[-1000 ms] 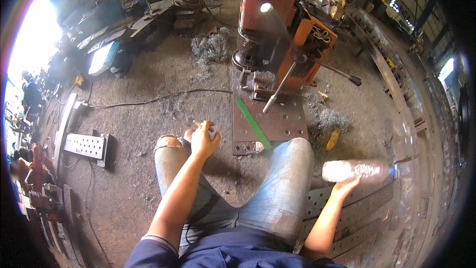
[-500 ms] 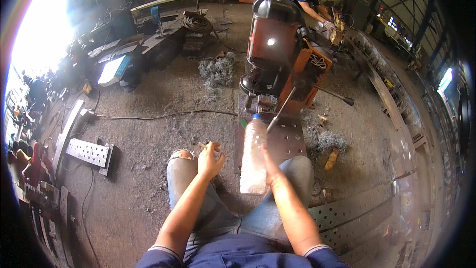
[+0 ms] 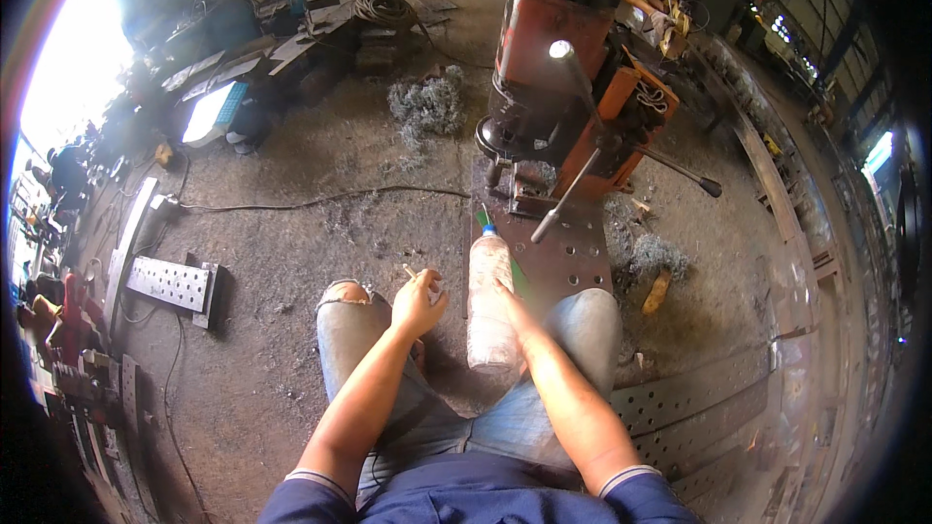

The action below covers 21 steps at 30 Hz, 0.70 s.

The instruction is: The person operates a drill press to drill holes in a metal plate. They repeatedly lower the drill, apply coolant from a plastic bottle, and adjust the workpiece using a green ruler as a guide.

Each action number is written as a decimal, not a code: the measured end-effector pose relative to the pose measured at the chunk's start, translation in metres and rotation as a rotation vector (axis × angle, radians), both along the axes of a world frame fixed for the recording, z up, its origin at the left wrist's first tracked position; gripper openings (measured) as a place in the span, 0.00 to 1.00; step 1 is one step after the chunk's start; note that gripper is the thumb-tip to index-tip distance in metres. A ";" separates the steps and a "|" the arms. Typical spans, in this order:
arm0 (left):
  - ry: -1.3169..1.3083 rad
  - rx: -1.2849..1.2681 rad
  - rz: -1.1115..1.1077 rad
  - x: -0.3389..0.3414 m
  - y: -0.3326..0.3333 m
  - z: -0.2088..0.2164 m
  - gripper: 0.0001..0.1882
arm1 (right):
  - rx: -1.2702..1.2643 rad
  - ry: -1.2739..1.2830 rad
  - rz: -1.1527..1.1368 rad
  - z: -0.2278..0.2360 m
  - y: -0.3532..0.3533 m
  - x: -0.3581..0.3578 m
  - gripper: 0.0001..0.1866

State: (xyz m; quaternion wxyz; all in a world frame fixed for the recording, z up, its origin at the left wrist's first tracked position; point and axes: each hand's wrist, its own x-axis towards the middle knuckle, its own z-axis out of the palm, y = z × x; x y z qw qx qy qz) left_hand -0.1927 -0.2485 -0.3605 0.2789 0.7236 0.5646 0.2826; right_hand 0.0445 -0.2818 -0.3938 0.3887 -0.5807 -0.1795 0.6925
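My right hand is closed around the side of a clear plastic bottle with a blue cap, its fingers partly hidden behind the bottle. The bottle is held between my knees, cap end pointing away from me. Over my left knee, my left hand is closed with a thin whitish stick, which looks like a cigarette, poking out from its fingers. Just beyond the bottle stands an orange and black drilling machine with long lever handles, on a steel plate with holes.
Metal shavings are heaped on the floor, and a cable runs across it to the left. Perforated steel pieces lie at left, others at right. A co-worker's gloved hand is beyond the machine.
The whole view has tilted down, so the machine and background sit higher. The bottle has shifted slightly left relative to my body, still in my right hand. My left hand has moved little.
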 end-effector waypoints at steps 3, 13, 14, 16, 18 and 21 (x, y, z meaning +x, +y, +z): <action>0.005 0.026 -0.022 0.007 0.002 -0.004 0.18 | -0.013 -0.094 -0.015 0.006 0.005 0.000 0.50; -0.037 -0.105 -0.036 0.012 0.007 -0.007 0.19 | -0.012 0.025 -0.100 0.044 -0.004 -0.001 0.50; -0.030 -0.102 -0.039 0.012 0.007 -0.007 0.19 | -0.018 0.078 -0.103 0.037 -0.003 0.000 0.50; -0.010 -0.066 -0.040 0.012 0.007 -0.007 0.21 | -0.003 0.087 -0.074 0.023 -0.003 0.004 0.50; -0.001 -0.048 -0.046 0.012 0.007 -0.006 0.21 | -0.026 0.067 -0.076 0.012 -0.003 0.005 0.50; -0.005 -0.083 -0.052 0.011 0.007 -0.005 0.21 | -0.045 0.035 -0.108 0.012 -0.002 0.004 0.49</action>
